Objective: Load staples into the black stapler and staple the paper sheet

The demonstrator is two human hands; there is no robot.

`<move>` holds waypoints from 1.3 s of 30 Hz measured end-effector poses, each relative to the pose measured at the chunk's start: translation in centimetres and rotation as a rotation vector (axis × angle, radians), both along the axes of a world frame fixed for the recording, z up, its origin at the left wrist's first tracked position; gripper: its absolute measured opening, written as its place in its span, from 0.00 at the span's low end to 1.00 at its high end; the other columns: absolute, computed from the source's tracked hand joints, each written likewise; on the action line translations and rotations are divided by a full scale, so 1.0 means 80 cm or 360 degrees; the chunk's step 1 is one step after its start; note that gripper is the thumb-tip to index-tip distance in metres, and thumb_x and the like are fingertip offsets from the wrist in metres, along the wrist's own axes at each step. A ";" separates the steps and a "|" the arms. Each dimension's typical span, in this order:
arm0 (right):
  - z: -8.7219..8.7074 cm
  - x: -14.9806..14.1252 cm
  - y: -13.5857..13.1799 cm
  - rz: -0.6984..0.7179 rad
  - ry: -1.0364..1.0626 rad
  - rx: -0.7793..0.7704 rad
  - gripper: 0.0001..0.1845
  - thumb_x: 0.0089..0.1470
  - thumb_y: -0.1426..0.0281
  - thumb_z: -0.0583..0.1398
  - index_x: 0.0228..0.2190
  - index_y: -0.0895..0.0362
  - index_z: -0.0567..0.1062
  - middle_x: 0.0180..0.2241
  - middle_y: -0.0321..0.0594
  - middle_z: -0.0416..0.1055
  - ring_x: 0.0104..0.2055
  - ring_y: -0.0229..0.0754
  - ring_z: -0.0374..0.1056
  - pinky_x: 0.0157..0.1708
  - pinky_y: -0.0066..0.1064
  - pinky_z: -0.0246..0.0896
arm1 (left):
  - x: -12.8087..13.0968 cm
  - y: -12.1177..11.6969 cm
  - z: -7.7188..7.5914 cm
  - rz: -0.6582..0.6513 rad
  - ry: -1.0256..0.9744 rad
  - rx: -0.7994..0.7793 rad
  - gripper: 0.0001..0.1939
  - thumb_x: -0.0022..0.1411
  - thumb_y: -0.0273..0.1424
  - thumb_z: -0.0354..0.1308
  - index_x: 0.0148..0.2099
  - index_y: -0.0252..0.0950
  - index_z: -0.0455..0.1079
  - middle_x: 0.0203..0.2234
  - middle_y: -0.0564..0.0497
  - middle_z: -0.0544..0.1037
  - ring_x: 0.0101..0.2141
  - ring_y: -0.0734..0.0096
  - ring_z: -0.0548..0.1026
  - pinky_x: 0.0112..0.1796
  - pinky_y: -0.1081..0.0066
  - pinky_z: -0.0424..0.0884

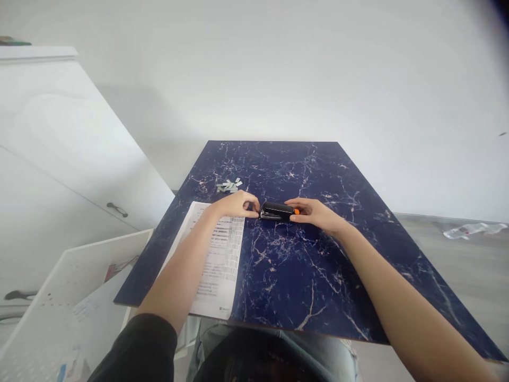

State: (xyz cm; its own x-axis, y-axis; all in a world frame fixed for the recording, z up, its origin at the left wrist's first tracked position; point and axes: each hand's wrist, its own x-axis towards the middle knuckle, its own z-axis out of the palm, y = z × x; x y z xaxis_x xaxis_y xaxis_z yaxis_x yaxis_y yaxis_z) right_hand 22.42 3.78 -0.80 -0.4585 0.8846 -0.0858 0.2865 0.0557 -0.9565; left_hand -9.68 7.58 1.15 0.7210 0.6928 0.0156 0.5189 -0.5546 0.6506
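Note:
A black stapler with an orange part at its right end lies on the dark blue marbled table. My right hand grips that right end between thumb and fingers. At the stapler's left tip, the thumb and fingers of my left hand are pinched together; whether they hold the tip or some small thing there I cannot make out. Under my left forearm lie printed sheets of paper. Just beyond my left hand is a small pile of staple strips.
To the left stands a white cabinet with dark handles. Below it, a white perforated bin holds papers. A pale wall rises behind the table. On the floor at right lies a clear plastic wrapper.

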 end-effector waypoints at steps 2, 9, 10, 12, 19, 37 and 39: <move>-0.006 -0.005 0.001 0.0031 -0.0147 0.0150 0.29 0.45 0.56 0.72 0.48 0.52 0.81 0.43 0.40 0.80 0.43 0.51 0.74 0.48 0.43 0.67 | 0.006 -0.004 0.001 -0.0010 0.0032 0.0030 0.15 0.55 0.41 0.70 0.44 0.43 0.79 0.37 0.47 0.81 0.30 0.66 0.72 0.30 0.66 0.65; -0.015 -0.006 0.004 -0.0006 -0.0332 0.0320 0.20 0.47 0.56 0.70 0.41 0.52 0.83 0.36 0.36 0.79 0.35 0.45 0.71 0.38 0.37 0.66 | 0.023 -0.005 -0.009 0.0016 -0.0014 0.0238 0.08 0.58 0.38 0.68 0.36 0.39 0.79 0.32 0.48 0.81 0.31 0.66 0.75 0.32 0.66 0.66; -0.014 -0.006 0.005 -0.0012 -0.0337 0.0317 0.20 0.47 0.56 0.70 0.40 0.52 0.83 0.36 0.36 0.79 0.35 0.45 0.71 0.38 0.37 0.66 | 0.022 -0.004 -0.009 0.0006 -0.0024 0.0235 0.08 0.58 0.37 0.67 0.35 0.39 0.79 0.32 0.48 0.81 0.31 0.66 0.75 0.32 0.66 0.66; -0.013 -0.005 0.005 -0.0025 -0.0330 0.0303 0.20 0.46 0.56 0.71 0.40 0.53 0.84 0.35 0.36 0.79 0.35 0.46 0.71 0.39 0.37 0.66 | 0.020 -0.004 -0.008 0.0003 -0.0059 0.0223 0.08 0.58 0.37 0.67 0.34 0.39 0.79 0.32 0.48 0.81 0.30 0.67 0.75 0.32 0.67 0.66; -0.012 -0.001 0.005 -0.0010 -0.0260 0.0221 0.22 0.45 0.57 0.72 0.43 0.52 0.83 0.37 0.37 0.79 0.38 0.48 0.73 0.44 0.41 0.67 | 0.003 -0.003 -0.004 0.0031 -0.0081 0.0099 0.09 0.57 0.39 0.68 0.39 0.42 0.82 0.35 0.47 0.82 0.31 0.66 0.74 0.31 0.66 0.68; -0.010 0.020 0.015 -0.0205 0.0314 -0.0363 0.17 0.41 0.66 0.73 0.37 0.52 0.85 0.43 0.42 0.81 0.50 0.50 0.73 0.61 0.47 0.60 | 0.003 0.005 -0.016 0.0118 -0.0116 0.0043 0.17 0.54 0.45 0.71 0.43 0.44 0.83 0.36 0.46 0.81 0.29 0.66 0.71 0.30 0.65 0.66; -0.011 0.019 0.017 -0.0272 0.0348 -0.0398 0.17 0.38 0.69 0.74 0.35 0.51 0.85 0.42 0.42 0.81 0.50 0.50 0.73 0.61 0.46 0.61 | 0.000 0.006 -0.016 0.0144 -0.0128 0.0017 0.17 0.54 0.46 0.71 0.44 0.44 0.83 0.37 0.45 0.81 0.28 0.67 0.70 0.29 0.65 0.65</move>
